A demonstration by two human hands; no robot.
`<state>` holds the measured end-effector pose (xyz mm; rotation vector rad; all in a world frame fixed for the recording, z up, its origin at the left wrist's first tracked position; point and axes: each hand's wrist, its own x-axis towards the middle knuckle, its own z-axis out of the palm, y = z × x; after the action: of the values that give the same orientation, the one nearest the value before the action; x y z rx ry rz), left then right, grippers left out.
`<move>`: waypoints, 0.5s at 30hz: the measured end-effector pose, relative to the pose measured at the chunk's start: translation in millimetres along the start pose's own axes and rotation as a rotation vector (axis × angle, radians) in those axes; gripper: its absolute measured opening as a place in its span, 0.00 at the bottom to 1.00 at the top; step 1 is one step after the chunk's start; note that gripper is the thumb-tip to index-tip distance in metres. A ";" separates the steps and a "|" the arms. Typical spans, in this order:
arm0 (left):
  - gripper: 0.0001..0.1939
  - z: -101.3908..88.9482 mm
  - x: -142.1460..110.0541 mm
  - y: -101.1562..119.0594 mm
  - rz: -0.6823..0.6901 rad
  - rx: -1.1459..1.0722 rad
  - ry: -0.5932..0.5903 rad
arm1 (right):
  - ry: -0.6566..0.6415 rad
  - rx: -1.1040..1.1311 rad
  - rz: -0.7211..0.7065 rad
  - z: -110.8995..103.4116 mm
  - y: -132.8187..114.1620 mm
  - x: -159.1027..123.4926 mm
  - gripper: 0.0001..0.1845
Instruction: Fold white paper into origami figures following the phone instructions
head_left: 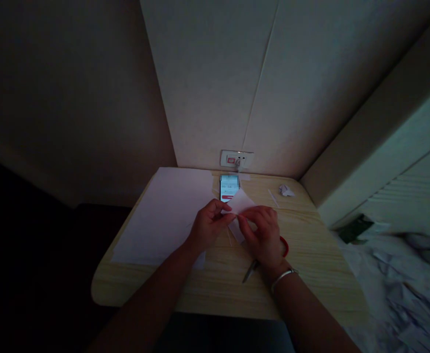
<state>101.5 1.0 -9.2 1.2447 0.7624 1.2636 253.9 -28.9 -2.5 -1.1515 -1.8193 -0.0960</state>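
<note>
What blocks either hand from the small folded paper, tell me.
Nothing visible: the left hand and right hand both pinch the small paper. The scissors lie below the right hand and the phone beyond the paper, neither in between.

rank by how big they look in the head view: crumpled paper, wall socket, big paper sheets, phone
1. big paper sheets
2. wall socket and phone, too alike to rank
3. crumpled paper

Scissors partly hidden by right hand.
</note>
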 end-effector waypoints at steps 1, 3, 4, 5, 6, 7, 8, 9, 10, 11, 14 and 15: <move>0.11 0.2 0.5 1.0 -0.011 -0.019 0.007 | 0.001 0.013 0.015 0.1 0.2 -0.2 0.02; 0.12 0.4 1.0 3.0 -0.038 -0.066 0.015 | 0.011 0.045 0.055 0.5 1.0 -1.2 0.01; 0.12 0.5 1.1 4.0 -0.047 -0.090 0.015 | 0.016 0.065 0.081 0.8 1.6 -1.8 0.01; 0.12 0.6 1.1 4.7 -0.048 -0.112 0.010 | 0.025 0.089 0.113 1.2 2.2 -2.4 0.02; 0.12 0.7 1.1 5.3 -0.041 -0.132 0.005 | 0.035 0.116 0.148 1.7 2.9 -3.0 0.02; 0.12 0.8 1.0 5.7 -0.032 -0.148 -0.001 | 0.050 0.145 0.184 2.3 3.6 -3.4 0.03; 0.12 1.0 0.9 6.0 -0.024 -0.159 -0.006 | 0.067 0.175 0.220 3.0 4.4 -3.7 0.03; 0.12 1.1 0.7 6.3 -0.020 -0.167 -0.011 | 0.087 0.208 0.257 3.7 5.1 -3.9 0.04; 0.12 1.2 0.6 6.5 -0.019 -0.173 -0.016 | 0.107 0.243 0.294 4.6 5.8 -3.9 0.04; 0.12 1.4 0.5 6.7 -0.019 -0.178 -0.020 | 0.128 0.280 0.329 5.6 6.5 -3.8 0.05; 0.11 1.5 0.0 6.6 -0.020 -0.183 -0.029 | 0.171 0.406 0.427 9.0 8.6 -2.9 0.06; 0.10 1.3 -0.2 6.2 -0.020 -0.185 -0.029 | 0.175 0.454 0.460 10.2 9.3 -2.5 0.06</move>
<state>101.1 -0.4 -3.1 1.1010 0.6210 1.2671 254.2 -20.3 -13.5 -1.1550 -1.2947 0.4476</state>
